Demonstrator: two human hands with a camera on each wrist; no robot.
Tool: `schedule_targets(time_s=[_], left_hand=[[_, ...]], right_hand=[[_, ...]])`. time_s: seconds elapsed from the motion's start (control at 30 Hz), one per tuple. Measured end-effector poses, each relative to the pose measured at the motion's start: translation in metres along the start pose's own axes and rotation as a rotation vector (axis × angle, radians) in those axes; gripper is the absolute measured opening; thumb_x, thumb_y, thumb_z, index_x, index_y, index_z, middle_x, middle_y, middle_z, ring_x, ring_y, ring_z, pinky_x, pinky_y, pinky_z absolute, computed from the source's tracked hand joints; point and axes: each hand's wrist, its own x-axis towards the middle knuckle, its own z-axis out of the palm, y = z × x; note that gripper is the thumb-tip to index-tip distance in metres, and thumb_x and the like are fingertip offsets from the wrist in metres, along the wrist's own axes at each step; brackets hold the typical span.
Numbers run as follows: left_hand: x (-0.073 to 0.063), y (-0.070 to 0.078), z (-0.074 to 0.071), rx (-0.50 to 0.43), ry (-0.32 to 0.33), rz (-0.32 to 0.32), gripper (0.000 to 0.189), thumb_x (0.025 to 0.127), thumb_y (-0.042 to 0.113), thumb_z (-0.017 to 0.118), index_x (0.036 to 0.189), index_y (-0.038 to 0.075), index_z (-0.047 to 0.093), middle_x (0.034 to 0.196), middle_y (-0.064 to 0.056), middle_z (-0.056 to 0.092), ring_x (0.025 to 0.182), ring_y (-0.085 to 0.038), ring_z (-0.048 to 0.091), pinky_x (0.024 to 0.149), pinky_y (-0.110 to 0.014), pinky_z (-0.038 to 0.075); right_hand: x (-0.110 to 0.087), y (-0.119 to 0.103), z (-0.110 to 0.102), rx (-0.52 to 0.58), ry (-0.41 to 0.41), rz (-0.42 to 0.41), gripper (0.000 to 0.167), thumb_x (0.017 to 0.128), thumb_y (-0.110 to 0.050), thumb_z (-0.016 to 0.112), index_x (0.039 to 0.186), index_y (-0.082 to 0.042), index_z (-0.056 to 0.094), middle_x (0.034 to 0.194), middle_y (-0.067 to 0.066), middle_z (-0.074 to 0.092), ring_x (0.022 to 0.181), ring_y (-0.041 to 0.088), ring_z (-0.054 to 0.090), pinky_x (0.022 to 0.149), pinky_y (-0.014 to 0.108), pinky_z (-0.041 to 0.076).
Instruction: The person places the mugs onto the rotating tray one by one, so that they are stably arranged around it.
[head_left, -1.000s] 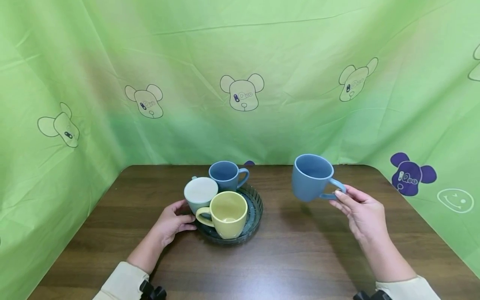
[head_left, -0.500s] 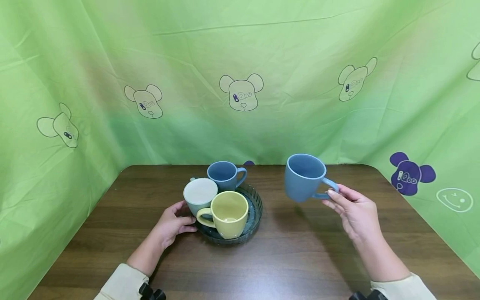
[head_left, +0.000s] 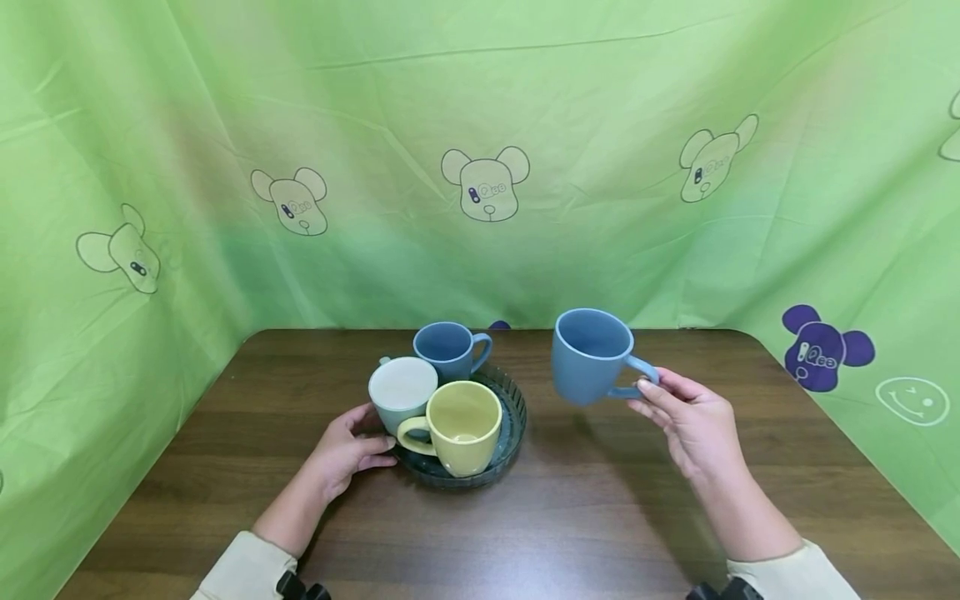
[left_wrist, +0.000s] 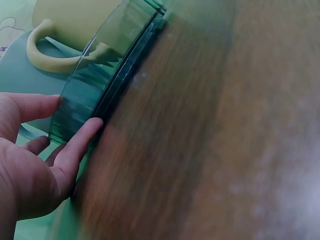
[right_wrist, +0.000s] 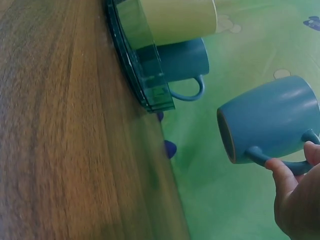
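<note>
My right hand (head_left: 693, 425) pinches the handle of a blue mug (head_left: 585, 367), held upright in the air right of a round ribbed dark-green glass tray (head_left: 516, 417). In the right wrist view, the fingers wrap the handle and the mug's base shows. My left hand (head_left: 347, 446) holds the tray's left side; in the left wrist view, the thumb is at the glass wall and a finger lies low along the base. Grouped in the tray are a yellow mug (head_left: 467, 433), a pale blue-green mug with a white inside (head_left: 403, 392) and another blue mug (head_left: 446, 354).
A brown wooden table (head_left: 570, 517) lies under everything. Behind and around it hangs a green cloth (head_left: 480, 92) printed with bear heads. Dark straps (head_left: 723, 590) sit at both wrists over pale sleeves.
My right hand has carried the blue mug leftward, closer to the tray. The left hand stays at the tray's side, and the yellow mug has shifted slightly right.
</note>
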Motion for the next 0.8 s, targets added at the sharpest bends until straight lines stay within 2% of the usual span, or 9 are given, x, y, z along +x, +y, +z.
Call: schedule_targets(time_s=[0.37,0.57,0.8], left_hand=[[-0.005,0.001,-0.001,0.016,0.027,0.023,0.064,0.081,-0.016,0.065,0.140,-0.013,0.038,0.124,-0.025,0.048,0.092,-0.023,0.063,0.080,-0.045,0.058],[-0.005,0.001,-0.002,0.033,0.083,0.000,0.058,0.081,-0.016,0.066,0.135,-0.013,0.044,0.119,-0.024,0.054,0.089,-0.023,0.065,0.079,-0.044,0.059],[-0.006,0.003,-0.002,0.035,0.097,-0.019,0.053,0.081,-0.016,0.067,0.130,-0.012,0.047,0.108,-0.021,0.058,0.084,-0.024,0.066,0.078,-0.043,0.059]], right_hand=[[-0.002,0.007,0.009,-0.032,0.004,0.018,0.029,0.087,0.020,0.058,0.090,-0.002,0.077,0.082,0.008,0.072,0.073,0.017,0.071,0.072,0.036,0.059],[-0.001,0.010,0.014,-0.045,0.013,0.033,0.028,0.086,0.019,0.059,0.090,-0.003,0.077,0.081,0.007,0.071,0.072,0.017,0.071,0.072,0.036,0.060],[0.001,0.016,0.018,-0.057,0.023,0.053,0.029,0.086,0.018,0.060,0.087,-0.005,0.078,0.080,0.006,0.070,0.072,0.016,0.070,0.073,0.036,0.059]])
